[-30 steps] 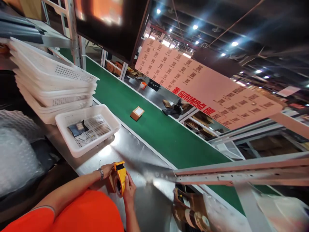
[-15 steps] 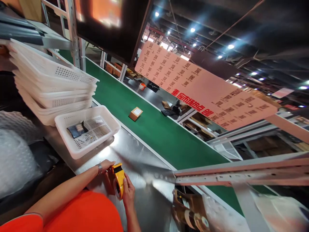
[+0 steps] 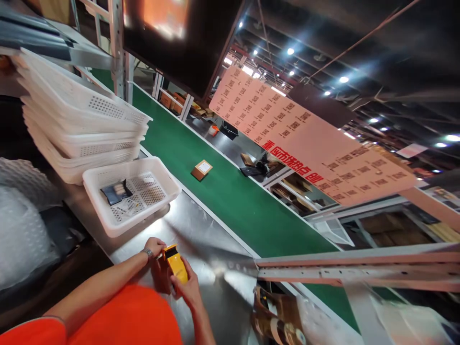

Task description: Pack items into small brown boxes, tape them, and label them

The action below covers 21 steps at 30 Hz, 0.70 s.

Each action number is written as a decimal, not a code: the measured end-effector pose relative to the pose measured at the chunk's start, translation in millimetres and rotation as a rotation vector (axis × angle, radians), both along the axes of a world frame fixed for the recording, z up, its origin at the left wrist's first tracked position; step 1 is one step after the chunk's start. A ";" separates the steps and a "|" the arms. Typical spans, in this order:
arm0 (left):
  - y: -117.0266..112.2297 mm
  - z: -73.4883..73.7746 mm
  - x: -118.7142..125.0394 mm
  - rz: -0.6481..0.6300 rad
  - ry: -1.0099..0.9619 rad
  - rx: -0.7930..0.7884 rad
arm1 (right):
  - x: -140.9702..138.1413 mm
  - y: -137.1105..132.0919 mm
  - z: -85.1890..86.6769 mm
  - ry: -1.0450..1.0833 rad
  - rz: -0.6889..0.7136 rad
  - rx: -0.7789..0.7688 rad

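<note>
My right hand [image 3: 190, 286] is wrapped around a yellow tape dispenser [image 3: 177, 267], its thumb along the near side and its fingers on the far side. The dispenser's dark-topped front end points toward my left hand [image 3: 155, 246], which wears a wristwatch [image 3: 147, 252]. The left fingers are pinched together close to that end; what lies between them is too small to make out. Under the two hands is a brownish, partly hidden surface, perhaps a carton. Both hands are over the metal table [image 3: 215, 239].
A white basket [image 3: 168, 184] holding a dark packet [image 3: 117, 191] sits beside stacked white baskets [image 3: 82, 120]. Beyond runs a green conveyor belt [image 3: 244, 206] carrying a small carton [image 3: 201, 170]. A metal beam [image 3: 359, 266] crosses at right; tape rolls [image 3: 280, 330] lie below it.
The dispenser has turned in my right hand, showing more of its yellow top. My left hand has shifted slightly left. The camera view has tilted a little.
</note>
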<state>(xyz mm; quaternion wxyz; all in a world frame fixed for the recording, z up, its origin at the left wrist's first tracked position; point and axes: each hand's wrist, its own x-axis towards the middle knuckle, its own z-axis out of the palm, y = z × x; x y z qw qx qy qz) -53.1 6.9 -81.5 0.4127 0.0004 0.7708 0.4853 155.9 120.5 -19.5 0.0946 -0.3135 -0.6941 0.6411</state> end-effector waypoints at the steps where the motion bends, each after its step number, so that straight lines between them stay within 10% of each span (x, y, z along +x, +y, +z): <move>1: -3.3 -2.1 -2.0 0.012 0.015 -0.022 | 1.8 1.1 4.8 -0.028 0.034 -0.030; 13: -26.7 -22.2 2.9 -0.238 0.201 -0.127 | 35.8 -5.9 -23.8 -0.077 -0.056 -0.102; 21: -27.8 -15.9 8.3 -0.413 0.335 -0.068 | 33.8 -5.4 -9.2 -0.079 -0.038 -0.079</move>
